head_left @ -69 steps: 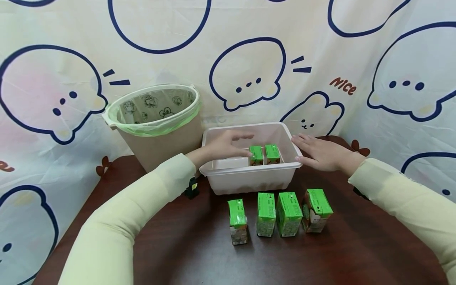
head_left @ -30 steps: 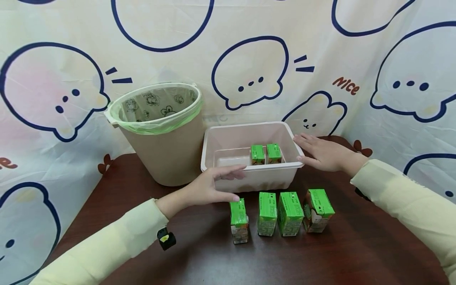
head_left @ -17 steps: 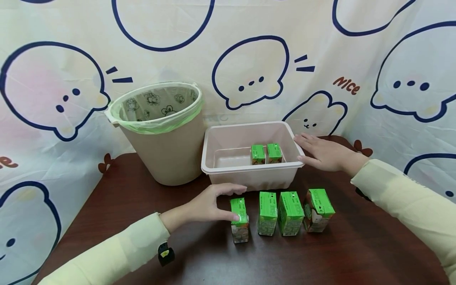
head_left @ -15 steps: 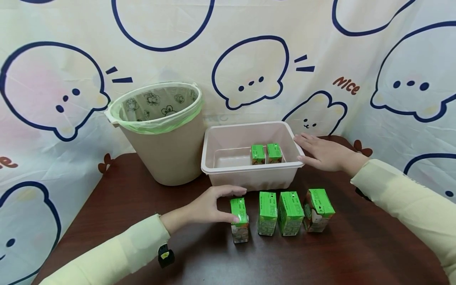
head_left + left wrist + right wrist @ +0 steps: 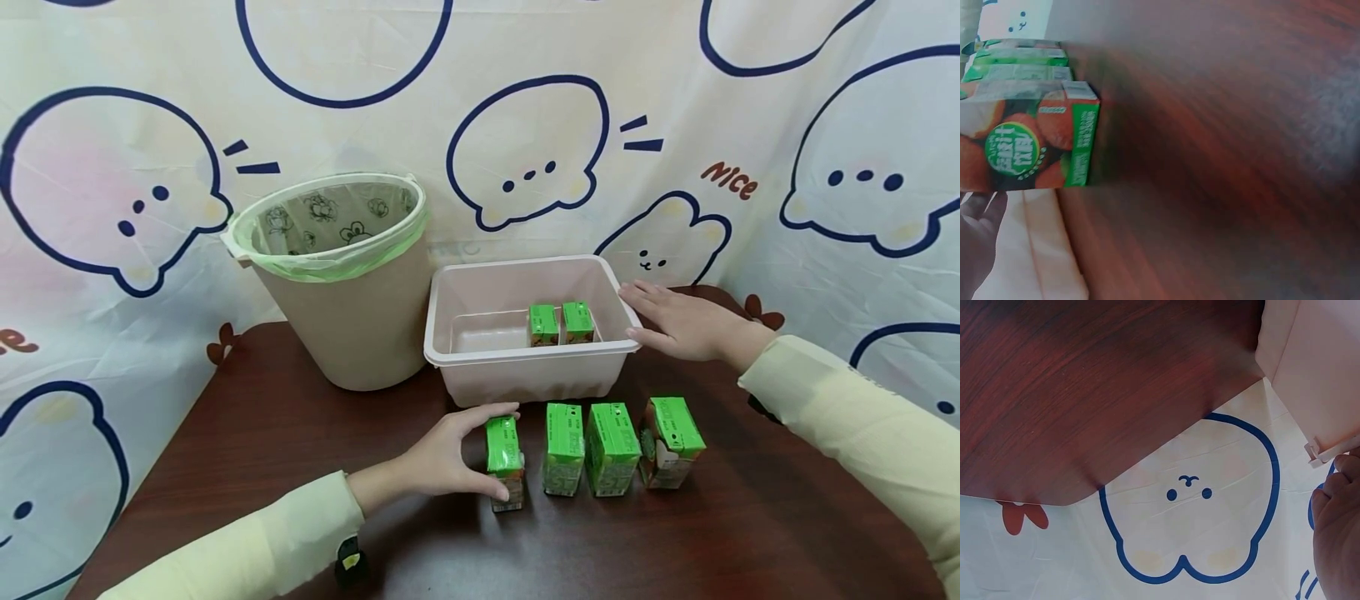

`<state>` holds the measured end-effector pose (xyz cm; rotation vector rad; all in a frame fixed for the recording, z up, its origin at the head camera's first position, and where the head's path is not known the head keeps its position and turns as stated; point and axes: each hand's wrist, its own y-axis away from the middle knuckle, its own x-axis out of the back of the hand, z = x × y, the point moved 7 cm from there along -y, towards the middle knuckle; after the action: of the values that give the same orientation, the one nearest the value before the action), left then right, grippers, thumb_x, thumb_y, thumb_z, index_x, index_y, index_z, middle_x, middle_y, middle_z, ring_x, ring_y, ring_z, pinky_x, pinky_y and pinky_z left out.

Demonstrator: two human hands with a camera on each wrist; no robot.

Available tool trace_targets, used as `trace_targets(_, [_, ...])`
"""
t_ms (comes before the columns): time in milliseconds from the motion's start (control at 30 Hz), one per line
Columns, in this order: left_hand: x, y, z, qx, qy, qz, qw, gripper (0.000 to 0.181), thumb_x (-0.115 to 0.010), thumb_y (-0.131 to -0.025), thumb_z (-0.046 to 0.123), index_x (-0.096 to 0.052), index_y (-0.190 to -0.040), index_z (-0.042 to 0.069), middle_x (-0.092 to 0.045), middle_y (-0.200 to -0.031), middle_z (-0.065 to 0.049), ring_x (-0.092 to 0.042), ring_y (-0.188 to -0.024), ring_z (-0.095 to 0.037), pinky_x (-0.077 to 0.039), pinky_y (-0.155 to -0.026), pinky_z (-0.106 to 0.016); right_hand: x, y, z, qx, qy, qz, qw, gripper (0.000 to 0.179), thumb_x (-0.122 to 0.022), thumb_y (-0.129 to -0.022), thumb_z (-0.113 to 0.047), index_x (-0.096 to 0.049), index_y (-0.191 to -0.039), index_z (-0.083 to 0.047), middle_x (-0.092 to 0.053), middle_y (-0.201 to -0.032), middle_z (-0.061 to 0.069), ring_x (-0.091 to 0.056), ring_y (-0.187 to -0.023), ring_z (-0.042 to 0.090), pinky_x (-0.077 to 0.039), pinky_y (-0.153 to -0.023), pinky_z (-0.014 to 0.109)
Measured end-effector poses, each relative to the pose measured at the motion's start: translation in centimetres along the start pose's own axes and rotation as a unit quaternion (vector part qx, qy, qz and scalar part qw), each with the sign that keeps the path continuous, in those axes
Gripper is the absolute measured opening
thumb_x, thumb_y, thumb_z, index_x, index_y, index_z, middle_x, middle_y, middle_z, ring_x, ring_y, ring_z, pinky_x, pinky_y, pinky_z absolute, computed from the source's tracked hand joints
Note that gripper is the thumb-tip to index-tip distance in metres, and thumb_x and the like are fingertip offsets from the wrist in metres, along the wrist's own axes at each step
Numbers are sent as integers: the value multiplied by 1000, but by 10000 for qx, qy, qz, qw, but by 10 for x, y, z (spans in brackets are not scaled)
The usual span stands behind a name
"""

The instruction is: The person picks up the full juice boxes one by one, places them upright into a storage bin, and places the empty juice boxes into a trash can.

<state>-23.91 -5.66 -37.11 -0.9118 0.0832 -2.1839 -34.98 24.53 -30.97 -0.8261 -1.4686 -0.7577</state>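
My left hand (image 5: 442, 457) is around the leftmost green-topped juice box (image 5: 503, 446), thumb at its near face and fingers behind it. The box stands upright on the table. In the left wrist view, that juice box (image 5: 1019, 140) shows a fruit-printed side, with fingertips (image 5: 994, 206) at its edge; the thumb is out of sight there. My right hand (image 5: 686, 323) rests with extended fingers on the right rim of a pale pink plastic bin (image 5: 525, 375). Two juice boxes (image 5: 543, 325) stand inside the bin, towards its right.
Three more juice boxes (image 5: 613, 450) stand in a row to the right of the held one. A beige trash can (image 5: 352, 333) with a green liner is left of the bin. Printed cloth (image 5: 337, 50) hangs behind the dark wooden table (image 5: 420, 542).
My left hand has come out of the bin towards me, then lowered around the leftmost juice box, the thumb sliding down its near face. The right hand has stayed at the bin's rim.
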Motion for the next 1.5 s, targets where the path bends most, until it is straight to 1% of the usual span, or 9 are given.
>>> trace_targets(133, [-3,3,-2,7,-188,147,9997,92,-92,-64,29,-48,-143,20,-53,-139,7,-47,-129,-13,-39,-105,-37,0,1,0,-6,-2,-15,10000,75,-41,-100,-53,-20,-155,-6,-19,-158,19,-19,-143,39,-26,-107,62])
trace_targets(300, [-6,4,-1,-152,-355,327,9987,90,-91,-66,29,-47,-143,14,-54,-138,-4,-49,-127,-16,-42,-102,-37,1,1,-1,6,1,-22,10000,74,-41,-100,-52,-20,-155,-6,-19,-158,19,-19,-143,39,-26,-108,61])
trace_targets(367, [-6,5,0,-200,-410,406,9981,88,-91,-67,28,-48,-142,11,-54,-138,-6,-49,-126,-17,-43,-101,-38,1,0,-1,18,0,-7,10000,74,-42,-100,-51,-21,-155,-5,-20,-158,19,-19,-143,39,-26,-108,61])
trace_targets(533, [-7,5,-1,-166,-541,551,9969,86,-90,-68,29,-50,-141,11,-55,-136,-4,-51,-123,-18,-45,-99,-39,1,0,-1,47,3,15,10000,74,-42,-100,-51,-21,-154,-5,-20,-158,19,-19,-143,39,-26,-108,61])
trace_targets(767, [-9,5,2,-72,-715,637,9954,84,-90,-68,32,-51,-140,11,-59,-124,-3,-53,-116,-15,-46,-95,-39,-1,0,0,38,15,0,10000,75,-41,-100,-51,-20,-155,-5,-20,-158,19,-19,-143,38,-26,-108,61])
trace_targets(967, [-8,6,3,-65,-753,741,9944,81,-88,-71,31,-51,-140,14,-59,-125,-2,-53,-115,-15,-47,-94,-40,0,-1,0,44,-1,-4,10000,75,-41,-100,-51,-20,-155,-5,-19,-158,18,-18,-144,38,-25,-109,60])
trace_targets(1033, [-7,7,3,-97,-773,791,9938,80,-89,-71,30,-51,-140,16,-59,-124,-1,-53,-115,-15,-47,-94,-40,-1,-1,-1,48,-10,-12,10000,75,-41,-100,-52,-19,-155,-5,-19,-159,18,-18,-144,38,-25,-109,60])
trace_targets(1200, [-7,7,4,-255,-805,871,9926,78,-89,-70,28,-52,-139,15,-59,-122,3,-54,-113,-14,-48,-93,-39,-1,-2,-1,48,-15,-15,10000,75,-40,-100,-52,-19,-155,-6,-19,-159,18,-18,-144,38,-25,-109,59])
trace_targets(1500, [-5,4,8,-552,-801,879,9914,76,-89,-70,25,-54,-137,12,-61,-118,0,-56,-110,-15,-48,-92,-37,-1,-1,0,32,-42,5,10000,75,-40,-100,-52,-19,-155,-6,-19,-158,19,-19,-143,38,-26,-109,60])
